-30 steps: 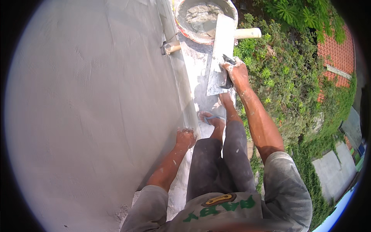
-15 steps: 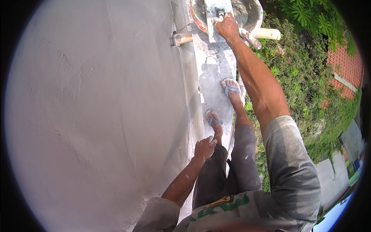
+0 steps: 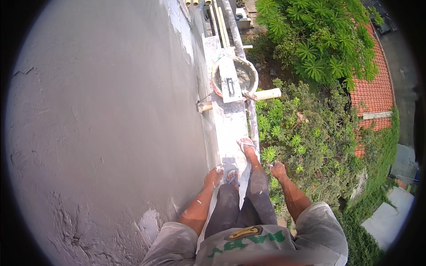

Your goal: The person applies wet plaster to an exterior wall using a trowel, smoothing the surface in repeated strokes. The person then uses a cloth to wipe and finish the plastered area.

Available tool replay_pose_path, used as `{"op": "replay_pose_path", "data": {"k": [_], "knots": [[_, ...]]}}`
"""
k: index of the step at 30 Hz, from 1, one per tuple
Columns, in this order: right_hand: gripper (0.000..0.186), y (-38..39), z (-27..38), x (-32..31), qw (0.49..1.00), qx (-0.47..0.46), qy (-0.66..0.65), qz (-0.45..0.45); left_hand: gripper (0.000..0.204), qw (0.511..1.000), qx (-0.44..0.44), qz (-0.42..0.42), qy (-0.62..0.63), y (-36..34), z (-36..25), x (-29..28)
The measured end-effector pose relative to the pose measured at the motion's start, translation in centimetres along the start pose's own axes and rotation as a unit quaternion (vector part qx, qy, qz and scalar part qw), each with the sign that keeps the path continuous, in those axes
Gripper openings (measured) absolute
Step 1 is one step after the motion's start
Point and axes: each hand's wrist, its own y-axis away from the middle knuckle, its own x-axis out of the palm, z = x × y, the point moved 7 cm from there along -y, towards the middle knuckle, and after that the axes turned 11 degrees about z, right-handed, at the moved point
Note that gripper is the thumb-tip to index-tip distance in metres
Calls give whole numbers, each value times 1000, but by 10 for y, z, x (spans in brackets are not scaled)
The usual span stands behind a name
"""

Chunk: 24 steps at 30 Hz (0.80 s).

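Note:
My left hand (image 3: 214, 176) hangs close to the grey plastered wall (image 3: 111, 111), its fingers curled in and whitened at the tips. Out past the plank's right side, above the greenery, my right hand (image 3: 278, 170) is also curled, and I see no tool in it. A pale plastering float (image 3: 228, 71) with a dark handle on top rests across the rim of a round mortar tub (image 3: 253, 80), apart from both hands. The tub stands ahead on the narrow, white-splashed plank (image 3: 228, 122) that bears my sandalled feet.
A bamboo pole (image 3: 266, 94) crosses under the plank just before the tub. Along the plank's right side runs a long pole (image 3: 253, 124). Shrubs (image 3: 306, 133) and a tiled roof (image 3: 375, 75) lie below to the right. More bamboo poles (image 3: 221, 26) extend beyond the tub.
My right hand has let go of the float on the tub and drawn back toward my body. My view has shifted, showing more beyond the tub. My left hand now has its fingers curled.

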Motion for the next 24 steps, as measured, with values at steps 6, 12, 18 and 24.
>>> {"op": "replay_pose_path", "data": {"k": [6,12,18,24], "knots": [[31,123,-70,53,987,43,156,-4,48,994,89,-60,27,16,-18,-43],[32,194,-50,13,995,68,5,-79,48,992,123,-33,18,37,-25,-26],[35,245,-27,-30,974,93,-175,-107,47,989,103,-45,99,19,25,15],[31,296,-61,0,973,113,-186,-82,37,970,150,63,181,12,46,15]]}}
